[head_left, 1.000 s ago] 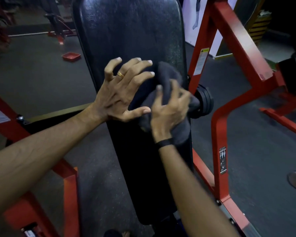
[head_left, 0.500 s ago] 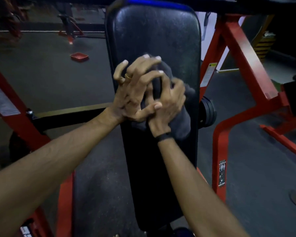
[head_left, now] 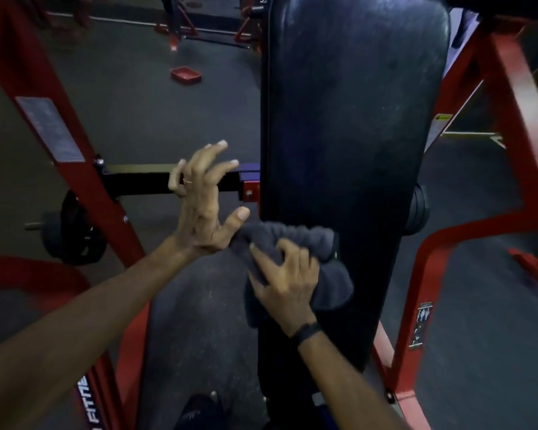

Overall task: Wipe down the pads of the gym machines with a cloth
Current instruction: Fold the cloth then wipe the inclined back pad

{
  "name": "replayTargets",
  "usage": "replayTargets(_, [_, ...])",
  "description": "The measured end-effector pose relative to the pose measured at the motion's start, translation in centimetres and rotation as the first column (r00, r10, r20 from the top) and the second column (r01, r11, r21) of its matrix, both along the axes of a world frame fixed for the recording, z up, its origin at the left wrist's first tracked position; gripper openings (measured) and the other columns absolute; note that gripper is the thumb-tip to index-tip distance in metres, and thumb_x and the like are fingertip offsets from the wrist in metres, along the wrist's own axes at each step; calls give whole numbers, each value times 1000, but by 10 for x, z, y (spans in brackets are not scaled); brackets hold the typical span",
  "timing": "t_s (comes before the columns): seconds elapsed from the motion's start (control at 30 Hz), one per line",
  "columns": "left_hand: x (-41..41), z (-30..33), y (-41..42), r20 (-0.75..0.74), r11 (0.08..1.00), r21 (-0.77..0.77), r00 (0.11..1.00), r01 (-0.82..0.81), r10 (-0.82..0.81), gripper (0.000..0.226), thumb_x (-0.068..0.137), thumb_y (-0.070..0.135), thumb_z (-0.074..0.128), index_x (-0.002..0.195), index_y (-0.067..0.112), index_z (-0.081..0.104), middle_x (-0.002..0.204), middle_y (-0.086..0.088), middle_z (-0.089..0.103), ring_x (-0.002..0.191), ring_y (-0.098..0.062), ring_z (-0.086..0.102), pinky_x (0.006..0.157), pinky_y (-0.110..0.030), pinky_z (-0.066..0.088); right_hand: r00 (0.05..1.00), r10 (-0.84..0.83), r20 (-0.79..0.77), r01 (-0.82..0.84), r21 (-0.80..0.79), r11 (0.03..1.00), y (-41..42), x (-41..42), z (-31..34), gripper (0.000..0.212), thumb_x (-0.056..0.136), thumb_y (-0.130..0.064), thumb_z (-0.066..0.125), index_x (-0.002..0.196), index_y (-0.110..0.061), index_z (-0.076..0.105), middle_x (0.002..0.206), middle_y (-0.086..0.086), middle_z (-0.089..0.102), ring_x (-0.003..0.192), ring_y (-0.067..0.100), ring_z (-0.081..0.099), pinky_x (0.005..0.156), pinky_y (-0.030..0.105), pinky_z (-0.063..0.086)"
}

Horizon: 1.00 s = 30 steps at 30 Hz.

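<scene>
A long black back pad [head_left: 351, 119] stands upright between red frame beams. A dark grey cloth [head_left: 295, 240] lies bunched against the pad's lower left part. My right hand [head_left: 284, 283] grips the cloth with curled fingers and presses it onto the pad. My left hand [head_left: 204, 200] is just left of the pad's edge, fingers spread and loosely bent, holding nothing; its thumb points toward the cloth's left end.
Red frame beams [head_left: 516, 125] rise on both sides of the pad, with another beam [head_left: 62, 144] at left. A black crossbar [head_left: 143, 181] runs behind my left hand. A weight plate [head_left: 75, 231] sits low left. A red tray [head_left: 185, 75] lies on the dark floor.
Both hands moved down the pad with the cloth. My left hand came off the cloth and pad and now hovers to the left; the right hand keeps gripping the cloth.
</scene>
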<state>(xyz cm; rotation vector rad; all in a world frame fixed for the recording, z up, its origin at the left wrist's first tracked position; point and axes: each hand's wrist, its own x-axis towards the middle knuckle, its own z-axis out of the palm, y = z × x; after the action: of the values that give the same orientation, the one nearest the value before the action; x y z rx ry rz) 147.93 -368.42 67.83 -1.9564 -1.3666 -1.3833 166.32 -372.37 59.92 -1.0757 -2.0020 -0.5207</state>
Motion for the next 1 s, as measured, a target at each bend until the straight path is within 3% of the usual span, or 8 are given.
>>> replayTargets(0.17, [-10,-4,-17,-37,998,-65,999,19,-22,62,94,61,38,134,14,44,147,-16,43,139,-31,40,108,-57,16,978,76,192,-29,-236,971,-60,23,-63,48,56,-25,89,102,-29,78,108,5,46,82,24,44,62,33,36])
replayTargets(0.27, [-11,5,-21,2,998,-60,1000,-3,3,61,90,56,42,134,15,43,148,-16,43,137,-29,42,108,-59,18,991,65,121,-53,-102,993,-28,2,-7,30,71,-24,73,100,-25,78,108,9,48,83,27,43,68,37,30])
replayTargets(0.4, [3,20,-24,74,1000,-10,997,-4,5,58,89,47,44,135,11,43,149,-18,42,139,-24,40,110,-54,18,991,-104,-83,112,90,990,38,-48,108,6,81,-19,68,87,-19,70,92,11,61,77,28,48,66,40,30])
replayTargets(0.53, [19,32,-20,65,998,56,998,-13,10,56,89,44,41,134,11,44,148,-18,43,139,-22,40,110,-50,19,975,-158,-155,185,176,967,48,-61,106,10,90,-18,69,80,-18,68,90,7,65,72,24,50,61,38,33])
replayTargets(0.6, [29,34,-21,8,998,63,999,31,-32,55,91,47,40,134,11,45,148,-17,43,138,-27,42,109,-54,21,990,-109,-86,122,168,978,38,-54,78,2,86,-20,72,86,-18,72,99,7,68,80,23,48,65,38,33])
replayTargets(0.73, [42,39,-22,-140,988,60,981,141,-131,52,94,48,38,132,13,45,146,-13,41,136,-26,40,114,-48,16,995,-66,-77,77,138,987,13,-38,34,33,78,-15,71,108,-7,61,104,12,55,81,27,44,64,38,31])
replayTargets(0.9, [65,46,-5,-374,975,60,910,213,-176,44,97,42,44,131,15,50,149,-10,42,142,-26,38,115,-45,10,1000,-31,-2,31,11,999,-31,-3,-42,25,84,-27,67,109,-30,72,110,7,56,78,26,50,63,37,34])
replayTargets(1.0, [87,49,9,-579,957,75,794,279,-186,39,98,38,50,129,14,53,151,-10,44,143,-27,38,116,-46,9,999,-41,-2,41,-58,997,-39,15,-58,34,87,-37,63,121,-34,60,114,5,48,85,25,48,67,36,44])
